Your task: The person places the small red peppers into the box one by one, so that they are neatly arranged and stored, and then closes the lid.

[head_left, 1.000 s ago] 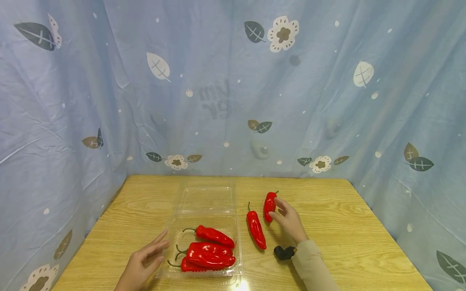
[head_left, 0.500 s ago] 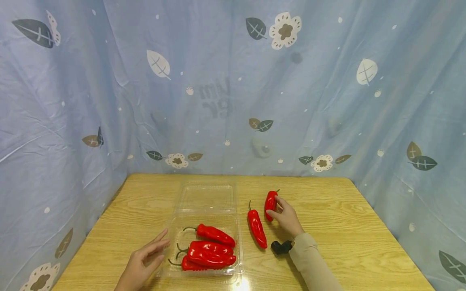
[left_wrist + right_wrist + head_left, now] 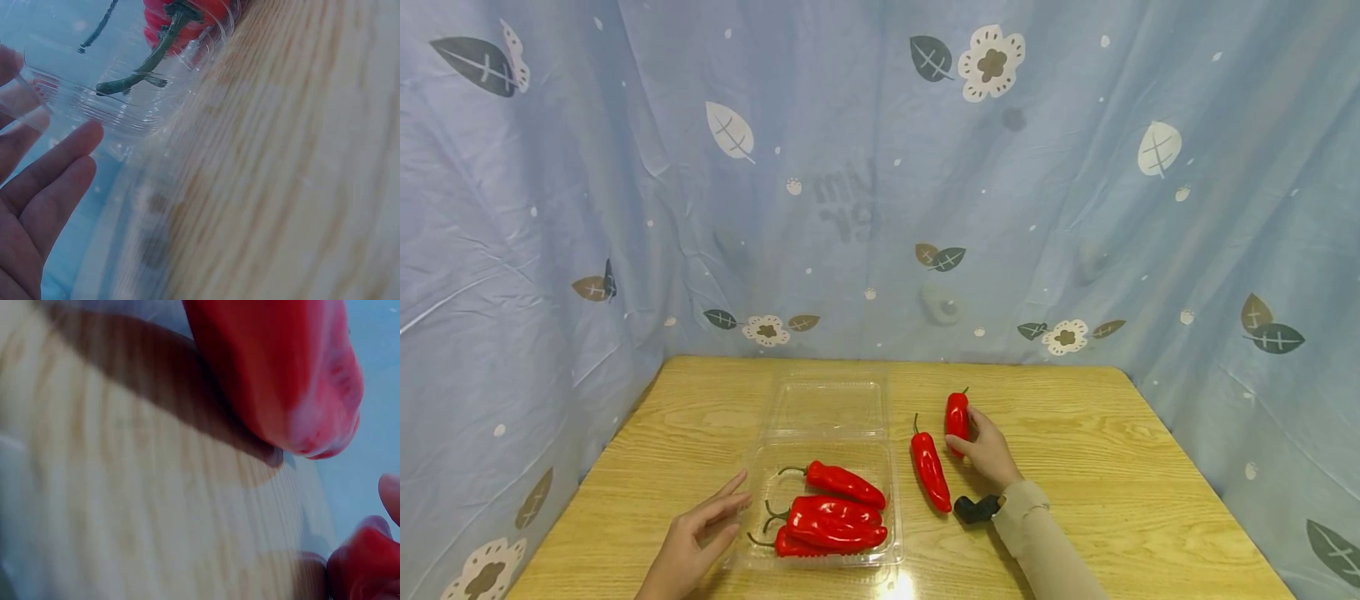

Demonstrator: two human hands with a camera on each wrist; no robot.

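Note:
My right hand grips a red pepper at the back right of the table, thumb on its near end and fingers along its right side. A second red pepper lies just left of it, large in the right wrist view. Beside the left wall of a clear plastic clamshell box, my left hand is held with fingers extended; in the left wrist view its fingertips are at the plastic. Several red peppers with green stems lie inside the box.
The box's clear lid is folded back flat on the wooden table. A black wrist-camera mount shows at my right wrist. A blue patterned curtain hangs behind and along both sides.
My right thumb and fingers have closed in on the far pepper, and its stem end has tipped slightly left. My left hand and the peppers in the box have stayed put.

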